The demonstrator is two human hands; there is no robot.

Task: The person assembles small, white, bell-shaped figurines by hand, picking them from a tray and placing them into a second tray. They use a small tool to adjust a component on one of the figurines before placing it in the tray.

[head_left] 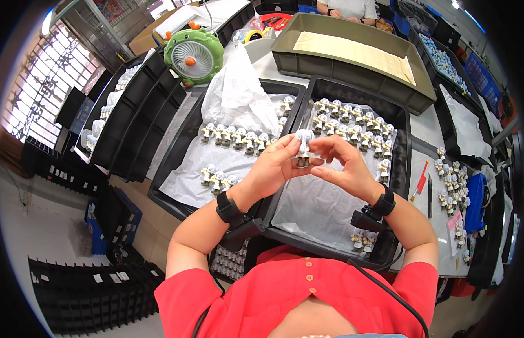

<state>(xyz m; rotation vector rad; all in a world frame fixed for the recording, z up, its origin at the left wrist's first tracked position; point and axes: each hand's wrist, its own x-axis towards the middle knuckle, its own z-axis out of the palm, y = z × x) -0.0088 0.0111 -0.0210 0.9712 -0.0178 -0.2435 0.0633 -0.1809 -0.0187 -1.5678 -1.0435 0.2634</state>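
Note:
A small figurine (304,138) with pale lavender hair and a dark lower body is upright in my left hand (275,165), whose thumb and fingers close round it. My right hand (347,167) is just beside it, thumb and forefinger curved and apart; whether a fingertip touches the figurine I cannot tell. Below my hands are two black trays lined with white sheets. The left tray (167,194) has a row of similar figurines (238,137) and a small cluster nearer me. In the right tray (401,186), several rows of figurines (352,125) stand at the far end, with a few at the near right.
A green fan (193,56) stands beyond the left tray, next to a crumpled white sheet (239,93). Behind the right tray is an olive bin (352,70). More figurines (453,183), a red tool (421,181) and a blue container (475,203) lie right. Another person (352,8) sits opposite.

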